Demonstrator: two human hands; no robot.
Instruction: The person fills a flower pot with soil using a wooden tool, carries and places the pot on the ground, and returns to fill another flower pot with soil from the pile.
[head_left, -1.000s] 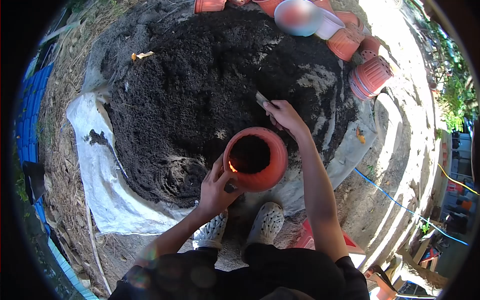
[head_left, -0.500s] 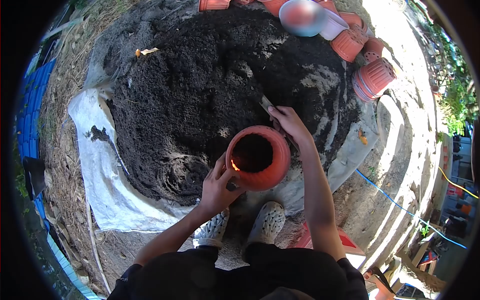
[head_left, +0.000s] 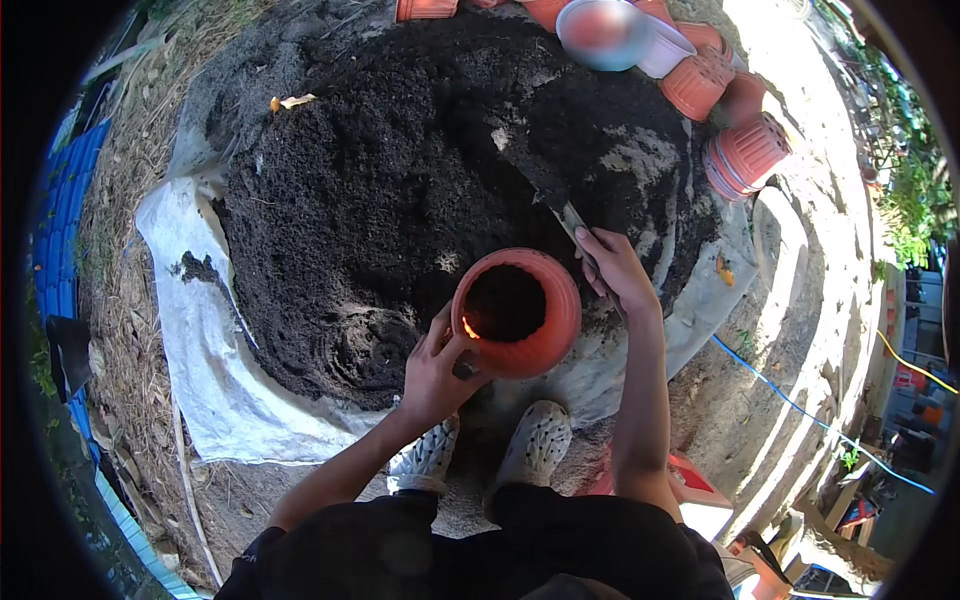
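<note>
An orange-red plastic flowerpot [head_left: 545,350], with dark soil [head_left: 506,303] inside, stands upright in front of me. My left hand [head_left: 437,372] grips its left side, thumb near the rim and fingers around the outer wall. To the right of the pot, my right hand [head_left: 617,268] is closed around the handle of a hand trowel [head_left: 570,218]. Its dark blade points up and left over the soil heap [head_left: 340,215], and soil hides much of the blade's outline. The trowel and the pot are apart.
The heap lies on a white sheet [head_left: 205,370]. Several stacked orange pots [head_left: 745,155] and a white pot [head_left: 665,50] sit at the upper right. A red container [head_left: 690,478] is beside my right forearm. A blue cord [head_left: 790,400] crosses the ground on the right.
My right hand has moved right and slightly down with the trowel, away from the pot, and the soil-covered blade now shows. My left hand and the pot have barely moved.
</note>
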